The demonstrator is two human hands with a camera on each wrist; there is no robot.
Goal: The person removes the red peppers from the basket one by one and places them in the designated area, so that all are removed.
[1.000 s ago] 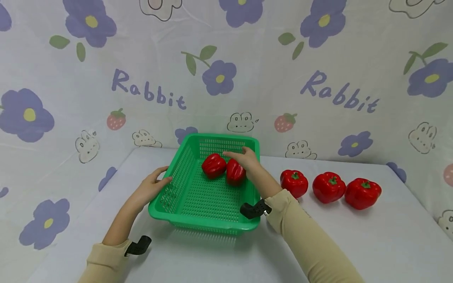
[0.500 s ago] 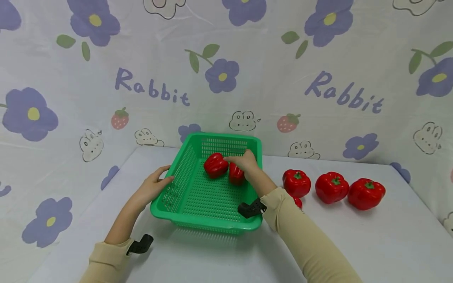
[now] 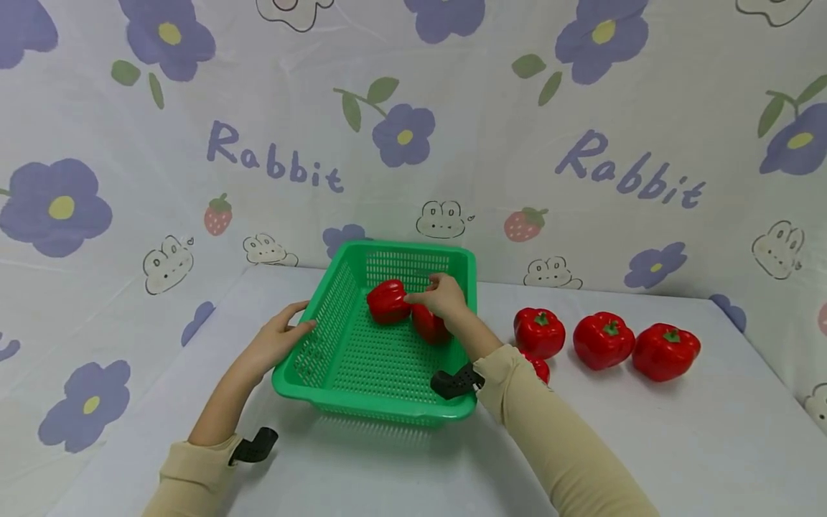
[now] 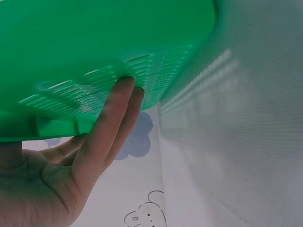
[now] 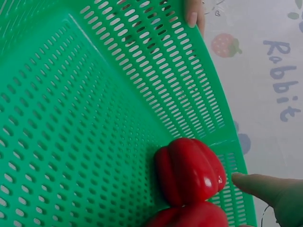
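2 peppers (image 3: 407, 312) crowd basket (image 3: 362, 391) rear, front free

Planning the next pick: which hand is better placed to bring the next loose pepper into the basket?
Probably the right hand: the loose peppers lie on its side of the green basket, while the left hand rests on the basket's far left wall.

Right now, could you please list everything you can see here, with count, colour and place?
basket: one, green, slotted, on the table, centre.
peppers in basket: two, red, touching, at its far end.
peppers on table: three in a row right of the basket, a fourth partly hidden by the right sleeve.
table: one, pale cloth cover.
backdrop: one, white with purple flowers, rabbits, strawberries.
left hand: straight fingers against the basket's left wall.
right hand: resting on the nearer basket pepper.
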